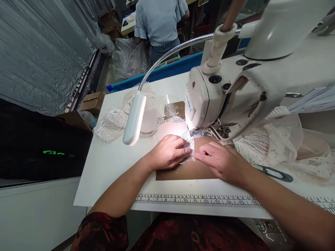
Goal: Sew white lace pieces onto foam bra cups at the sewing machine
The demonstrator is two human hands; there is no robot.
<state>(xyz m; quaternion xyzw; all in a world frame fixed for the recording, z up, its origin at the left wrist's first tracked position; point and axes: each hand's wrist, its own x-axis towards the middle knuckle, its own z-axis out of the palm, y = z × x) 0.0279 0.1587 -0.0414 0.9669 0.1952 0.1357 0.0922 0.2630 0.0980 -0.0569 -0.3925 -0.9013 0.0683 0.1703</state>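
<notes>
A white lace piece lies under the presser foot of a white sewing machine, joined to or lying against a pale pink moulded cup. My left hand is closed on the lace just in front of the needle area, with its fingertips pressed together on it. From the other side, my right hand rests on the brown plate. One of its digits stretches out to the lace edge while the others are loosely bent and apart. The needle tip and the fabric beneath my left fingers are hidden.
A lamp on a bendable metal neck hangs left of the machine. Lace cups lie at the table's left; more lace pieces are piled right. A ruler strip runs along the front edge. A person sits beyond the table.
</notes>
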